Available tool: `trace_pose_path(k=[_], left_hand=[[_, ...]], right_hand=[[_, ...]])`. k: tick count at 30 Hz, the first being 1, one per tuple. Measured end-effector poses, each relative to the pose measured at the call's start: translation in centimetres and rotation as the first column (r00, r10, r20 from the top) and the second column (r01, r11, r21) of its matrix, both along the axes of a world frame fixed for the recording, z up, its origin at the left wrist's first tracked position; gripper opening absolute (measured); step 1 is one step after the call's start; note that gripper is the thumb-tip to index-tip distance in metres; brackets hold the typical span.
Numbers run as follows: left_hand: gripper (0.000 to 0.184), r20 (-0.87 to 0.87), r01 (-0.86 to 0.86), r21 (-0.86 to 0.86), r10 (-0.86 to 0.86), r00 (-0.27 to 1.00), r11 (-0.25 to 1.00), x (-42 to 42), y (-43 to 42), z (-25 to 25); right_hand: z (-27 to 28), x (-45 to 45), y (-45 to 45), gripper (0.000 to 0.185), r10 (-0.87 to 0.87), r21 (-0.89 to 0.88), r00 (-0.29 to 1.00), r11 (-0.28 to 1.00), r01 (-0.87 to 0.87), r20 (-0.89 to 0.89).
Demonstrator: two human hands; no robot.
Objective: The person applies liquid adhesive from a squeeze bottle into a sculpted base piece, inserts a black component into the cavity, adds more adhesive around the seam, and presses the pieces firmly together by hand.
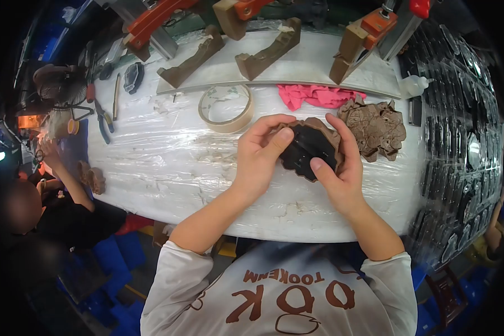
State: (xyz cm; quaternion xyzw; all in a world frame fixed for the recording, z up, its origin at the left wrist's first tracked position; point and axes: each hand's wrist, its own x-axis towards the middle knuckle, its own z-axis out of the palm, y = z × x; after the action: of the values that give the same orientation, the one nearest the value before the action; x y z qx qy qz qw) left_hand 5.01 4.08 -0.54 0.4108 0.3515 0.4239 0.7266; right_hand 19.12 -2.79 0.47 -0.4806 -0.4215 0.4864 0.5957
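Between both hands is a brown moulded piece with a jagged rim and a glossy black face (pixel 308 151), held above the plastic-covered table (pixel 168 173). My left hand (pixel 265 147) grips its left edge, the thumb lying on the black face. On the other side, my right hand (pixel 344 165) wraps the right edge, its thumb pressing the lower part of the face. Just right of my right hand sits a group of brown moulded pieces (pixel 374 129). A roll of tape (pixel 225 124) lies beyond my left hand, and a crumpled pink cloth (pixel 313 96) is behind the held piece.
Orange clamps (pixel 375 23) and brown curved blocks (pixel 269 50) stand on a metal plate at the back. Pliers (pixel 103 120) lie at left. Stacked clear trays of black parts (pixel 459 151) line the right. A co-worker's arm (pixel 67 176) is at far left.
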Motion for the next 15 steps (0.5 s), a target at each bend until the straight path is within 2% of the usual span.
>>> trace_pose_path(k=[7, 9, 12, 15], left_hand=[[0.022, -0.017, 0.005, 0.058, -0.004, 1.0, 0.998, 0.3, 0.2, 0.1], [0.02, 0.036, -0.01, 0.022, 0.009, 0.999, 1.0, 0.0, 0.1, -0.1], [0.019, 0.047, -0.045, 0.015, 0.044, 0.998, 0.999, -0.2, 0.1, -0.3], [0.02, 0.025, -0.082, 0.044, 0.081, 0.996, 0.996, -0.3, -0.1, -0.5]], right_hand=[[-0.5, 0.3, 0.5, 0.064, 0.024, -0.017, 0.998, 1.0, -0.025, -0.055], [-0.7, 0.3, 0.6, 0.065, 0.034, -0.028, 0.997, 0.999, -0.036, -0.072], [-1.2, -0.1, 0.9, 0.062, 0.006, 0.026, 0.998, 1.0, -0.005, -0.057], [-1.2, -0.3, 0.9, 0.056, -0.054, 0.066, 0.992, 0.996, 0.063, -0.118]])
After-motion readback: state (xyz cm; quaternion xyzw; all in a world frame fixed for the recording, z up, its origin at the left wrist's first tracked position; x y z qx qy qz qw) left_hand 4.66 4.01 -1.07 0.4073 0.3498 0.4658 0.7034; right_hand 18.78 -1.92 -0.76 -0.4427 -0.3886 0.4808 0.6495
